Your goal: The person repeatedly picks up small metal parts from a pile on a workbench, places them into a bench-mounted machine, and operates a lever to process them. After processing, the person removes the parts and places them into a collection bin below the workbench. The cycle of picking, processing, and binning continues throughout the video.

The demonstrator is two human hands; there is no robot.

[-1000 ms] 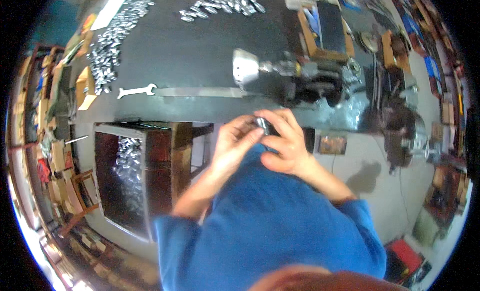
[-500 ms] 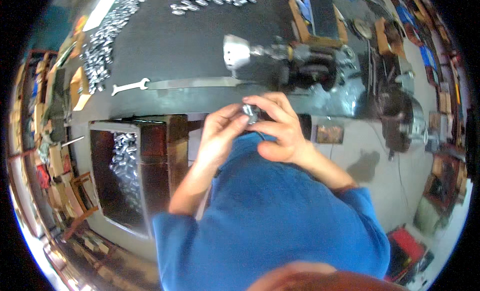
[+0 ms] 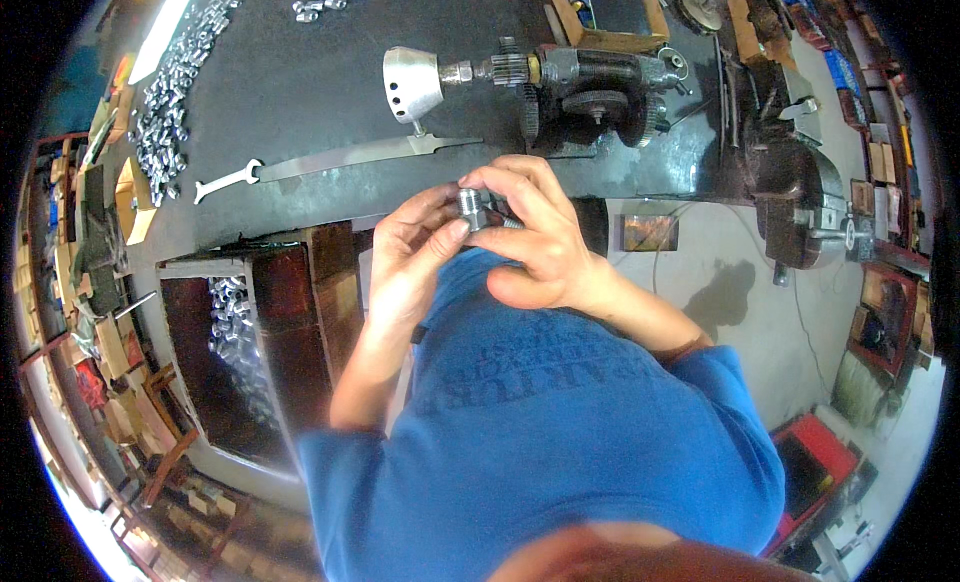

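Observation:
My left hand [image 3: 410, 244] and my right hand [image 3: 545, 237] meet in front of my chest, at the near edge of the bench. Between their fingertips is a small shiny metal fitting [image 3: 472, 210] with a ringed, thread-like upper end and a wider faceted base. The left thumb and fingers pinch its left side. Right fingers curl round the other side, with a thin ridged piece [image 3: 510, 222] showing between them; whether it belongs to the fitting I cannot tell. Just beyond the hands, a long flat file [image 3: 360, 159] and an open-ended wrench [image 3: 228, 181] lie on the bench.
A geared machine [image 3: 600, 92] with a silver cone-shaped cup [image 3: 412, 82] stands on the dark bench [image 3: 300, 92]. Loose metal fittings [image 3: 165, 122] lie at the far left. A dark open box [image 3: 285, 332] below holds many more. A vise [image 3: 805, 202] juts out at right.
My view has shifted, so the bench sits higher and further left in the picture. Both hands still hold the fitting, which now shows its ringed end and faceted base more clearly.

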